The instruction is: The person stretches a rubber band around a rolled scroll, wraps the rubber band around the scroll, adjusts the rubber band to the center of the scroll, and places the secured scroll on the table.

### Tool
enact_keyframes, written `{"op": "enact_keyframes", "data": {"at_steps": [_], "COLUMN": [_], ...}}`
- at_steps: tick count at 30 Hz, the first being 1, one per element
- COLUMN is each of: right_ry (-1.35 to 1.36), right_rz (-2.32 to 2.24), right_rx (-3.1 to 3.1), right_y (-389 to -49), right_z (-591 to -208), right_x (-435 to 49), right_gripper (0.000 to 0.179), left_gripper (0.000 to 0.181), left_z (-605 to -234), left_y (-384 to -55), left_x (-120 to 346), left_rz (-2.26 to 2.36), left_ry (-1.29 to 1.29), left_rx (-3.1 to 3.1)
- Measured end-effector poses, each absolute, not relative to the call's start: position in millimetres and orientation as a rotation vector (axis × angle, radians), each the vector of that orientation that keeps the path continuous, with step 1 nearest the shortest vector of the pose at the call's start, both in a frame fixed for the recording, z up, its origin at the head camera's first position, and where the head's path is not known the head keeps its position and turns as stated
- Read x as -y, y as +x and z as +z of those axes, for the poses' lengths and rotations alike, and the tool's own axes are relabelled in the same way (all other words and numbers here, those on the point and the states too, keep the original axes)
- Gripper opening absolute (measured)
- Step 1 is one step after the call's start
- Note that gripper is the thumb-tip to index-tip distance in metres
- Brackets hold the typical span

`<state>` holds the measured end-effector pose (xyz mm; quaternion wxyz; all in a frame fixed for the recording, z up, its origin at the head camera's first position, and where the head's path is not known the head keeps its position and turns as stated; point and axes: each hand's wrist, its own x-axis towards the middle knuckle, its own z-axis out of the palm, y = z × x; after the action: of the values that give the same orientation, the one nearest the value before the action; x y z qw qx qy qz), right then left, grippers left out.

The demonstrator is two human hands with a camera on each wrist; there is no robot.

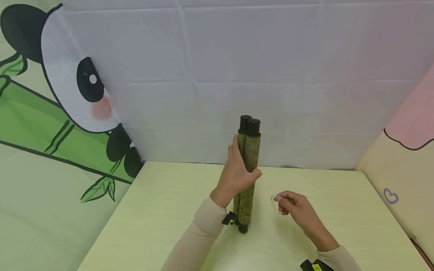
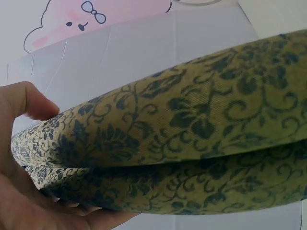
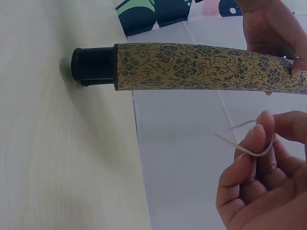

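A hand scroll (image 1: 251, 154), rolled up from both ends into two rolls side by side, stands nearly upright on the table. Its cloth is tan with a dark floral vine pattern, and black knobs (image 3: 93, 66) cap the rolls. My left hand (image 1: 236, 176) grips both rolls around the middle, thumb on the near side; in the left wrist view its fingers (image 2: 103, 218) pass underneath. To the right, apart from the scroll, my right hand (image 1: 299, 211) pinches a thin whitish string (image 3: 235, 145) between thumb and fingertips. The string bends in a loose loop past the fingers.
The pale wood-grain table (image 1: 339, 210) extends around both hands. A white cloth backdrop (image 1: 217, 75) rises behind it. Printed panels flank it, with a panda (image 1: 72, 90) and bamboo on the left and pink artwork (image 1: 415, 116) on the right.
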<state>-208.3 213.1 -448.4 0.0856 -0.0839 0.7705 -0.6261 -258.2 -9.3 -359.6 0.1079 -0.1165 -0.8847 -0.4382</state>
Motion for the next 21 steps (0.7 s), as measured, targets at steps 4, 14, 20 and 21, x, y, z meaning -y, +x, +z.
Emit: {"op": "enact_keyframes", "data": {"at_steps": [4,14,20,21], "right_ry": [-0.238,-0.29,-0.33,-0.331], "right_rz": [-1.865,-1.86,-1.777,-1.766], "right_rx": [-2.295,-2.326,-2.456,-2.477], "right_y": [-208.0,-205.4,-206.0,-206.3], "right_z": [-447.6,-438.9,-429.0,-427.3], "right_x": [-210.6,-202.1,-192.0,-190.3], "right_gripper": [0.033,0.034,0.029,0.03], "left_gripper": [0.113,0.108,0.106,0.106], "left_z": [-361.4,-361.2,-360.3,-360.3], "left_y": [-256.1,-250.2,-246.9,-246.7], "left_x": [11.3,25.4,32.6,33.8], "left_rz": [-1.299,-1.342,-1.352,-1.348], "left_ry": [-0.355,-0.441,-0.471,-0.476], "left_rx": [2.568,2.537,2.504,2.495]}}
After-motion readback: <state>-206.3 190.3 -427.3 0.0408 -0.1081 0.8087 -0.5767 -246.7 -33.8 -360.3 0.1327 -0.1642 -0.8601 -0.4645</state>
